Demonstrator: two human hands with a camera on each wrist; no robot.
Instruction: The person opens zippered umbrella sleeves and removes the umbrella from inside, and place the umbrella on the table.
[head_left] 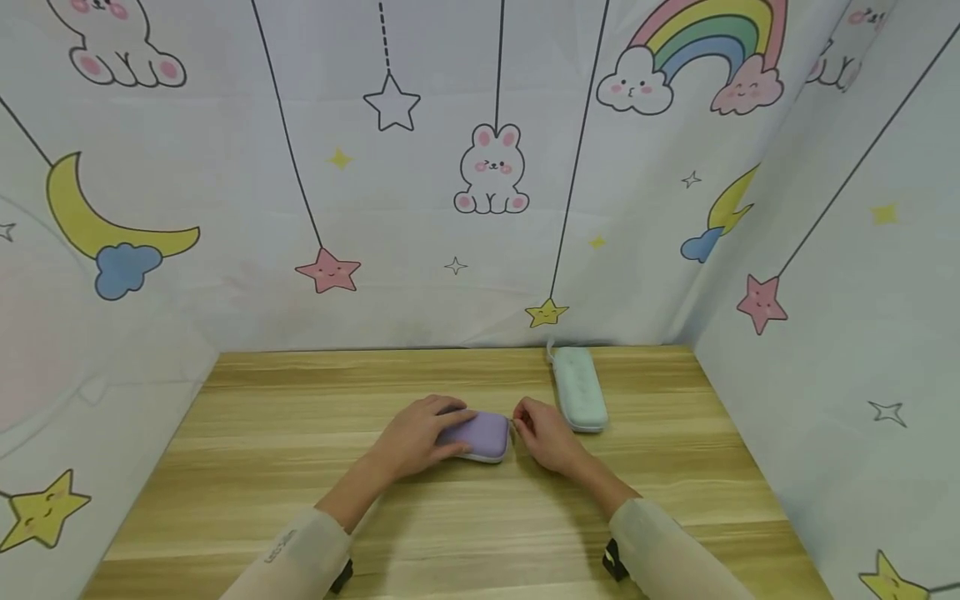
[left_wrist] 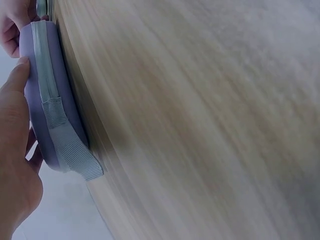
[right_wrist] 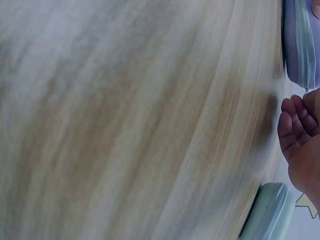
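Note:
A purple zippered case (head_left: 486,435) lies on the wooden table with its pale zipper band (left_wrist: 44,65) running round the side. My left hand (head_left: 420,435) grips its left part, thumb on the near side and the other fingers over the top and far side. A ribbed fabric loop (left_wrist: 75,150) sticks out from the case's left end. At the right end, my right hand (head_left: 546,435) pinches the small zipper pull (right_wrist: 306,91) with curled fingers. The case looks zipped along the side that shows; its inside is hidden.
A mint-green zippered case (head_left: 580,390) with a wrist loop lies behind and right of my right hand, close to the table's back edge. White printed cloth (head_left: 420,192) hangs behind and on both sides of the wooden table (head_left: 480,525).

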